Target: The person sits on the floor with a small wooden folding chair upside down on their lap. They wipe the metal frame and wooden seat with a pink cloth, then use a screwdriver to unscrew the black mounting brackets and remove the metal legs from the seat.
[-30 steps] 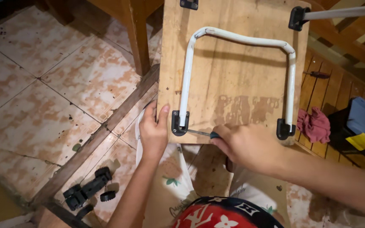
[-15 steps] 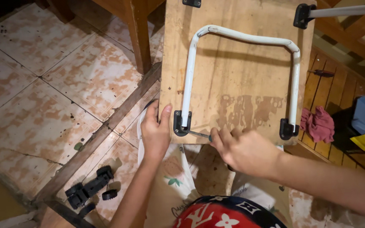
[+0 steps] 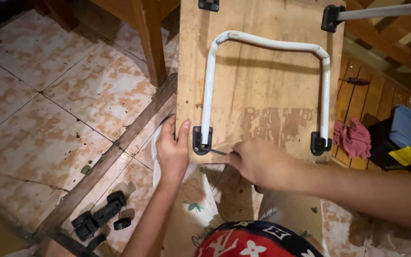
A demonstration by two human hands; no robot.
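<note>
Left hand [image 3: 172, 150]: fingers curled over board [image 3: 262, 95] edge. Right hand [image 3: 258, 162]: closed around screwdriver [image 3: 219, 152], tip at bracket [image 3: 201, 141].

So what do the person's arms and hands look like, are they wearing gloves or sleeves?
No gloves and no sleeves in view. The left hand and the right hand are both bare, and both forearms are bare as far as the picture shows. I see no rings, watch or bracelets. The nails look short and plain. Nothing is strapped or taped to either arm.
</note>
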